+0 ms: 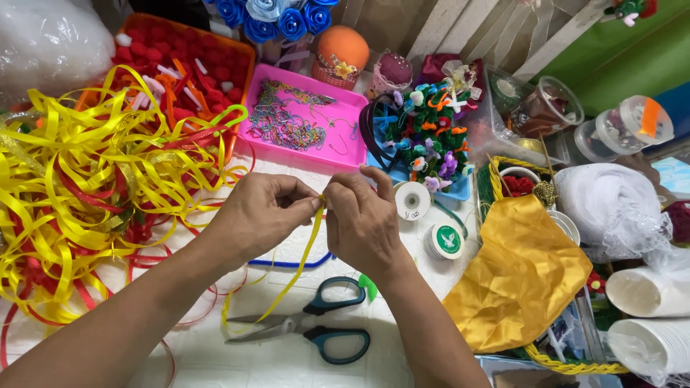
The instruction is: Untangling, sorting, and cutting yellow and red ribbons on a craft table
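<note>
My left hand and my right hand meet at the middle of the table, fingertips pinched together on one end of a narrow yellow ribbon. The ribbon hangs down from between the fingers and trails toward the scissors, which lie shut on the white table below my hands, with dark teal handles. A big loose heap of yellow and red ribbons lies just left of my left forearm.
A pink tray of small chains sits behind my hands, an orange tray of red pompoms to its left. Two thread spools lie right of my hands. A basket with gold cloth, white netting and plastic jars crowd the right.
</note>
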